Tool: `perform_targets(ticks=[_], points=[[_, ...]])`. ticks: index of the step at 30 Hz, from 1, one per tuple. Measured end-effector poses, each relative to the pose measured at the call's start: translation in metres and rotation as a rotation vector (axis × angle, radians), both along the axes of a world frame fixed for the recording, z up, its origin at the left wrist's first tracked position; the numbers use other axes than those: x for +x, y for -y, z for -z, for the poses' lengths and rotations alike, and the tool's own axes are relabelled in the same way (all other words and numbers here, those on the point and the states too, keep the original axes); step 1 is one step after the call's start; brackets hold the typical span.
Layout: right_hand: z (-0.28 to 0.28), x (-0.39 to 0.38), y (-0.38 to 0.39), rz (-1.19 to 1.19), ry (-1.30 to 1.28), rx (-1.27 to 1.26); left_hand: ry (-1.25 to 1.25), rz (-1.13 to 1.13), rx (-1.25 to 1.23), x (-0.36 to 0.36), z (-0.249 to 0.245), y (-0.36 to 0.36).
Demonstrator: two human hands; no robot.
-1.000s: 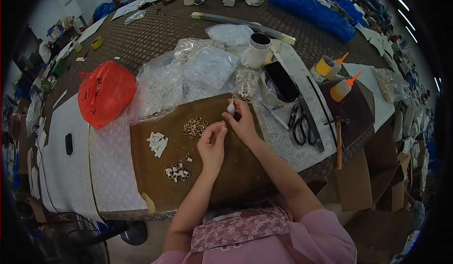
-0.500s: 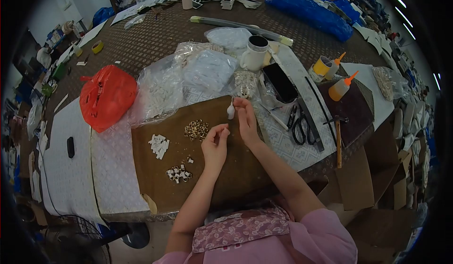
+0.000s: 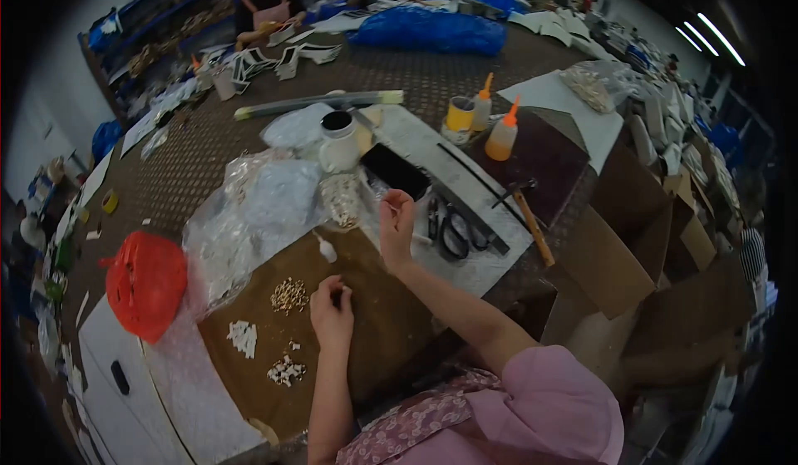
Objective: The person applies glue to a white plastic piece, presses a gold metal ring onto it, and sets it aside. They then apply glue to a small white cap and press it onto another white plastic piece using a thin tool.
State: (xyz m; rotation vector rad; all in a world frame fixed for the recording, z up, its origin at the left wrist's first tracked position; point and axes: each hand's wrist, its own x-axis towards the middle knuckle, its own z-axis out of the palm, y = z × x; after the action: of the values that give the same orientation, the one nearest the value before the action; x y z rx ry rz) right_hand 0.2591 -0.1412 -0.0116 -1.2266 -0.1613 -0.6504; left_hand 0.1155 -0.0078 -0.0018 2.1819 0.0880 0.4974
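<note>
I see L hand [image 3: 332, 317] low over the brown mat [image 3: 386, 324], fingers curled; can't tell if tips meet or grip anything. R hand [image 3: 397, 226] is raised at the mat's R edge, thumb & fingers bent close; can't tell if they're clamped on something small. Hands are apart.

White squeeze bottle [image 3: 327, 251] is on the mat nr its far corner, btwn the hands & beyond L hand, nozzle pointing away; neither hand touches it. Pile of gold rings [image 3: 289, 295] is just L of L hand; white strips [image 3: 243, 339] further L; mixed pile of rings w/ white bits [image 3: 287, 371] nearer the wearer.

Beyond R hand I've got the phone [image 3: 395, 170], w/ scissors [image 3: 454, 234] to its R, then hammer [image 3: 534, 228] & orange-tipped bottle [image 3: 501, 138]. Red bag [image 3: 148, 289] sits on far L of the worktop [image 3: 187, 153], clear plastic bags [image 3: 241, 207] btwn it & the mug [image 3: 338, 149].
</note>
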Motion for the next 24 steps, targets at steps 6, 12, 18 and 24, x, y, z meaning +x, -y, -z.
perform_targets(ticks=[6, 12, 18, 24], points=[[-0.043, 0.047, 0.138, 0.533, -0.026, -0.081, 0.168, -0.03, 0.064, -0.003, -0.014, 0.009], [-0.098, 0.102, 0.24, 0.864, -0.123, -0.344, 0.376, -0.075, 0.046, -0.003, -0.014, 0.003], [-0.1, 0.142, 0.288, 0.627, -0.443, -0.43, 0.498, -0.062, 0.034, -0.001, -0.011, 0.001], [-0.093, 0.115, 0.288, 0.424, -0.098, -0.324, 0.489, -0.064, -0.104, -0.005, -0.006, 0.0]])
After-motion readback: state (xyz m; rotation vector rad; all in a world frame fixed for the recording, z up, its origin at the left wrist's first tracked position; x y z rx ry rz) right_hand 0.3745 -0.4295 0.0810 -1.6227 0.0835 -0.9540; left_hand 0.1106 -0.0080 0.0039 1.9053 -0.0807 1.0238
